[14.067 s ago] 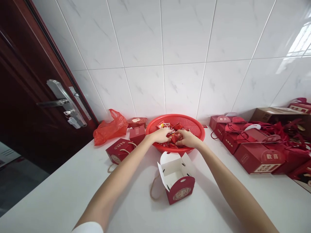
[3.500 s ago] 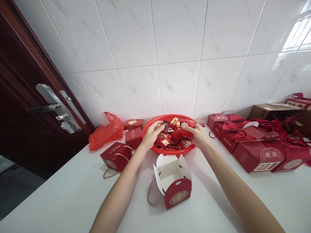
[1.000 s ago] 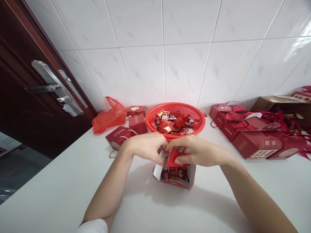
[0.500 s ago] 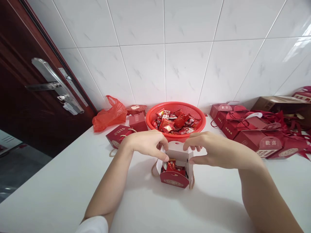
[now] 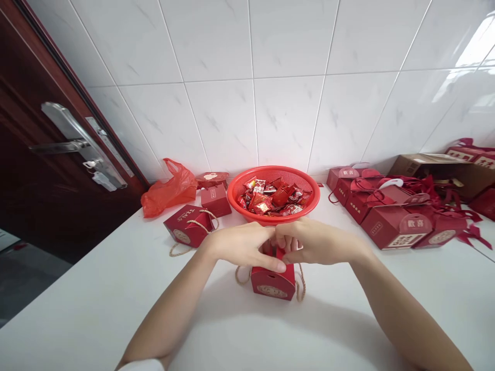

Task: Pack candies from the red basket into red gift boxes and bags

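A small red candy box [image 5: 273,285] with a gold round print stands upright on the white table. Its two side flaps are folded in over the top, so the sweets inside are hidden. My left hand [image 5: 244,243] grips the left flap, thumb on the outer face and fingers behind. From the other side my right hand [image 5: 315,241] pinches the right flap, and the fingers of both hands meet over the box's top. Twisted rope handles hang loose at both sides of the box.
Behind the box is a red plastic basket [image 5: 234,201] of wrapped sweets. On the left lie a roped red box [image 5: 185,226], a smaller red box [image 5: 215,200] and a red plastic bag [image 5: 170,189]. Several red boxes [image 5: 394,224] and a brown carton [image 5: 415,164] crowd the right.
Both hands have moved inward and folded the box's side flaps up and together, covering the sweets. The view has shifted slightly to the right.
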A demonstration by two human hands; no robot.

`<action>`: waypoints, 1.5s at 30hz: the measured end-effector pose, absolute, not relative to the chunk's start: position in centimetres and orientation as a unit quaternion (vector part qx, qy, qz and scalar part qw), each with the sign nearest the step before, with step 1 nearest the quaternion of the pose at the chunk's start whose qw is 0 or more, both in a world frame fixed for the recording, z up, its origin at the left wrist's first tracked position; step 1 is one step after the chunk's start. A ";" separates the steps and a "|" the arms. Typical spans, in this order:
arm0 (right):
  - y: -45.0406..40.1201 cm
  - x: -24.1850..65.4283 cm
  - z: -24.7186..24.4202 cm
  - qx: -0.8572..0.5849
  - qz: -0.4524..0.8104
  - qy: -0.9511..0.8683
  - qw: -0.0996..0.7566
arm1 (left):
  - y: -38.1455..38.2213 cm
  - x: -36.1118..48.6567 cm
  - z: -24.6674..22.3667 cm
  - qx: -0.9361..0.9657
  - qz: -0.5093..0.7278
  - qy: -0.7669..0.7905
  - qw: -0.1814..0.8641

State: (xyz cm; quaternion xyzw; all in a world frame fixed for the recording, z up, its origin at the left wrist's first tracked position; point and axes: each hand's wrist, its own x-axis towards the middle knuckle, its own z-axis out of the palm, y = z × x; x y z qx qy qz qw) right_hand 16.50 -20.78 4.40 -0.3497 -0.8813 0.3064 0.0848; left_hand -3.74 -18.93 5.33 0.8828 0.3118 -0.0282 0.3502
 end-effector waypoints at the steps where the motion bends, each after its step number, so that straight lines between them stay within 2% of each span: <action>1: -20.7 16.8 4.1 -0.336 0.318 -0.882 0.088 | -18.8 -4.2 5.2 0.873 -0.027 0.315 0.371; 4: -20.9 17.6 3.0 -0.325 0.315 -0.889 0.069 | -18.6 -5.7 4.8 0.852 -0.024 0.334 0.401; 7: -21.1 18.3 1.9 -0.314 0.314 -0.895 0.054 | -18.8 -6.4 4.3 0.858 -0.002 0.369 0.357; 11: -20.9 19.2 1.7 -0.301 0.339 -0.885 0.104 | -19.1 -6.1 3.6 0.865 0.016 0.444 0.233; 15: -20.2 20.7 2.2 -0.352 0.329 -0.861 0.161 | -19.4 -5.7 2.8 0.858 0.042 0.460 0.225; 17: -19.8 21.5 2.1 -0.387 0.320 -0.854 0.138 | -19.3 -5.8 2.5 0.863 0.054 0.436 0.249; 22: -19.3 21.6 -0.2 -0.441 0.351 -0.826 0.009 | -18.5 -5.8 1.9 0.875 0.035 0.376 0.304; 25: -18.6 20.6 -2.4 -0.419 0.413 -0.809 -0.008 | -18.0 -5.9 1.6 0.870 0.020 0.370 0.325; 31: -17.2 20.8 -3.4 -0.390 0.565 -0.721 0.095 | -17.8 -6.0 1.3 0.843 0.012 0.407 0.351; 35: -17.6 22.2 -0.9 -0.343 0.640 -0.645 0.239 | -18.1 -5.5 0.7 0.836 0.055 0.430 0.336; 38: -18.4 22.2 0.5 -0.310 0.639 -0.623 0.329 | -18.6 -4.7 0.1 0.829 0.102 0.456 0.306; 42: -19.4 21.4 1.1 -0.323 0.609 -0.622 0.371 | -19.5 -4.4 0.2 0.816 0.164 0.487 0.266; 45: -19.8 21.1 1.2 -0.340 0.578 -0.641 0.375 | -19.8 -4.9 1.6 0.779 0.219 0.474 0.348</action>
